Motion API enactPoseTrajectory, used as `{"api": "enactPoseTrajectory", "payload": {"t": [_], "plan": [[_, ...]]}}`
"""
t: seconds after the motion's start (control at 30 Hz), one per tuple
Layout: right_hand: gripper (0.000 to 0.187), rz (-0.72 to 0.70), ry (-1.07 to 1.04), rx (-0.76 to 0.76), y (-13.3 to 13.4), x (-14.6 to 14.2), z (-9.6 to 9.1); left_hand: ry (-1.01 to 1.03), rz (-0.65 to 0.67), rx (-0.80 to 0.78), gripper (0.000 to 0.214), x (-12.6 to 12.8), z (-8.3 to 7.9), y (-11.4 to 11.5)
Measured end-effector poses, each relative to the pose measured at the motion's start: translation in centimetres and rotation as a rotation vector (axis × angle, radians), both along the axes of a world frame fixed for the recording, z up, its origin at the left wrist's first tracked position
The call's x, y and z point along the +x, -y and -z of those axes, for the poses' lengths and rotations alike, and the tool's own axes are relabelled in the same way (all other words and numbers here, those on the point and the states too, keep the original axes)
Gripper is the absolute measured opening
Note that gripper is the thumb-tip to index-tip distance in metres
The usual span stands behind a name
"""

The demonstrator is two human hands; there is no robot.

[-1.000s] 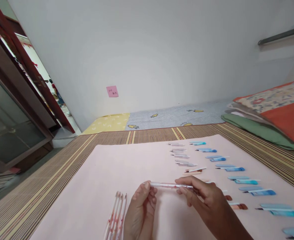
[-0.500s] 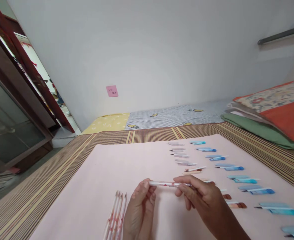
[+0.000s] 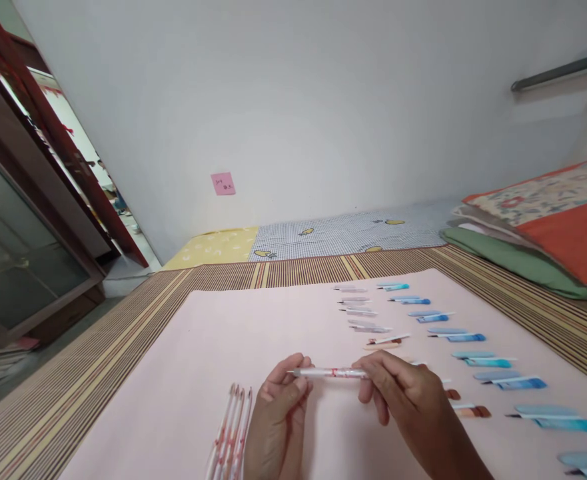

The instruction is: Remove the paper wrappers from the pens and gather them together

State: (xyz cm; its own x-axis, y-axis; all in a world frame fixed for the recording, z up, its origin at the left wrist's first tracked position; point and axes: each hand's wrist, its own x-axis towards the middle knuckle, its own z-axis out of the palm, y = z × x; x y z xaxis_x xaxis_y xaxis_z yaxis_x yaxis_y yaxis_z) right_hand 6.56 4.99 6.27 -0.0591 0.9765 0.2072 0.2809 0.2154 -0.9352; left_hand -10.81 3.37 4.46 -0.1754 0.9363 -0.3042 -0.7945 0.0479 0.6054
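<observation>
A slim white pen [image 3: 330,373] with red markings lies level between my two hands above the pink sheet. My right hand [image 3: 406,387] pinches its right end between thumb and fingers. At the other end, a narrow tip rests between the thumb and curled fingers of my left hand [image 3: 280,407]. Several similar red-patterned pens [image 3: 230,427] lie side by side, just left of my left hand. Beyond and partly behind my right hand are brown-and-peach pen parts [image 3: 473,411], some of them hidden.
The pink sheet [image 3: 163,373] covers a striped mat [image 3: 73,373]. Rows of blue pen parts [image 3: 523,381] run down the right side, with pale grey-lilac ones [image 3: 360,311] farther back. Folded bedding [image 3: 538,260] sits at the far right. A pink note [image 3: 222,183] is on the wall.
The pen has shifted left in my hands, and a narrow tip now shows at its left end. My left fingers have opened slightly; my right fingers have moved to the pen's right end.
</observation>
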Motion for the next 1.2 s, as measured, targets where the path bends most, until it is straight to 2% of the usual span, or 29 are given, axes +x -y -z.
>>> {"api": "enactPoseTrajectory", "payload": {"t": [0.1, 0.17, 0.27, 0.33, 0.47, 0.6, 0.73, 0.83, 1.07, 1.2], "plan": [[0.048, 0.047, -0.027, -0.006, 0.0, 0.0, -0.1, 0.111, 0.043, 0.108, 0.047, 0.0, -0.5, 0.3], [0.046, 0.067, -0.063, 0.003, 0.1, -0.1, -0.1, 0.105, 0.053, 0.092, 0.038, 0.1, -0.5, 0.3], [0.043, 0.043, -0.070, 0.007, 0.1, -0.3, 0.1, -0.025, -0.004, -0.021, 0.012, 0.2, 0.0, 0.2], [0.043, 0.014, -0.049, -0.009, 0.1, -0.3, 0.2, -0.073, -0.009, -0.029, 0.014, 0.1, 0.2, 0.0], [0.049, -0.001, -0.055, -0.066, -0.1, -0.2, 0.2, -0.019, 0.027, 0.041, 0.022, 0.1, 0.3, -0.2], [0.048, -0.019, -0.105, -0.110, -0.1, -0.2, 0.1, 0.005, -0.029, 0.051, 0.021, 0.2, 0.1, 0.0], [0.047, 0.014, -0.095, -0.089, -0.1, -0.3, 0.1, -0.042, -0.023, 0.033, 0.037, 0.2, 0.0, 0.1], [0.047, 0.008, -0.081, -0.083, -0.2, -0.4, 0.5, -0.121, 0.017, 0.037, 0.024, 0.2, 0.2, -0.1], [0.053, -0.102, -0.086, -0.162, -0.7, -0.6, 1.7, -0.297, -0.043, 0.107, 0.027, -0.3, 0.7, -0.2], [0.045, -0.273, -0.044, -0.194, -0.7, -0.2, 1.1, -0.314, -0.082, 0.092, 0.025, -0.2, 0.1, -0.2]]}}
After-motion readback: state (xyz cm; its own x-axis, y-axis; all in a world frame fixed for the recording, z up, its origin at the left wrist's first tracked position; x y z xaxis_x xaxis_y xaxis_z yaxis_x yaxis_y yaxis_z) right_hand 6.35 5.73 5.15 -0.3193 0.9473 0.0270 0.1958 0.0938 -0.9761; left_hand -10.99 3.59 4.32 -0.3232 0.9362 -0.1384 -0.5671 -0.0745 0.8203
